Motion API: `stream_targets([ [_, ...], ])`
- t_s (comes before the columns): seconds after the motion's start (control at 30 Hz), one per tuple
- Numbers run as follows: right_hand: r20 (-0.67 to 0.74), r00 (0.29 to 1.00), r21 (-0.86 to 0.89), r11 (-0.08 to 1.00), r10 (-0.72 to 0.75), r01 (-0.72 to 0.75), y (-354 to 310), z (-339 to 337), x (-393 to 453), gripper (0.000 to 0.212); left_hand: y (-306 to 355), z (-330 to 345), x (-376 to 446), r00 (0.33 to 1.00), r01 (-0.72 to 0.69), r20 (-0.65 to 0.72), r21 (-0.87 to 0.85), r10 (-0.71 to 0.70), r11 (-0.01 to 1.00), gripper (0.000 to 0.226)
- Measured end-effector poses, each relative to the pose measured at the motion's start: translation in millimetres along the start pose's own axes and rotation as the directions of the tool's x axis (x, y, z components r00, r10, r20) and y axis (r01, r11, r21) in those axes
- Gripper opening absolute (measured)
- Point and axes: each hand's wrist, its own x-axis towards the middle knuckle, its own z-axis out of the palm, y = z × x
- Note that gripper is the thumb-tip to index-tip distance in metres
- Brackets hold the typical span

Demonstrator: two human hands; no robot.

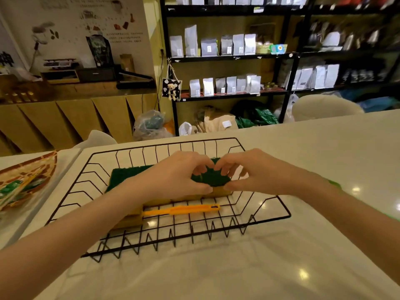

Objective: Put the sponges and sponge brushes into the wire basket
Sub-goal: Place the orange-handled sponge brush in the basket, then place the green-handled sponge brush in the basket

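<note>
A black wire basket stands on the white table. Inside it lie green-topped yellow sponges side by side: one at the left and one in the middle. Both hands are on the middle sponge: my left hand pinches its left end and my right hand its right end, thumbs at the front yellow edge. In front of the sponges lies a sponge brush with an orange handle and a yellow sponge head, partly hidden by my left forearm.
A clear bag with an orange giraffe pattern lies on the table at the left. Something green peeks out behind my right forearm. Black shelves with grey pouches and a wooden counter stand beyond the table's far edge.
</note>
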Motion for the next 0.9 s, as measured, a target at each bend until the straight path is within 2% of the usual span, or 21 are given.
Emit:
stream_targets([
  [0.17,-0.175,0.978,0.083,0.991,0.115,-0.101,35,-29,-45,0.039,41,11,48,0.997,-0.077,0.009,-0.089,0.078,0.993,0.058],
  [0.37,-0.237,0.936,0.107,0.965,0.259,-0.24,89,-49,-100,0.044,89,40,108,0.982,-0.168,0.063,-0.132,0.177,0.977,0.076],
  [0.6,-0.199,0.897,0.096,0.918,0.396,-0.384,147,-50,-159,0.05,124,85,164,0.95,-0.245,0.184,-0.06,0.252,0.968,0.077],
  [0.73,-0.137,0.874,0.089,0.884,0.467,-0.459,170,-39,-182,0.049,130,108,183,0.932,-0.218,0.295,-0.006,0.21,0.976,0.074],
  [0.9,-0.07,0.862,0.062,0.865,0.502,-0.498,180,-24,-188,0.044,131,120,192,0.925,-0.21,0.336,0.069,0.176,0.975,0.066],
])
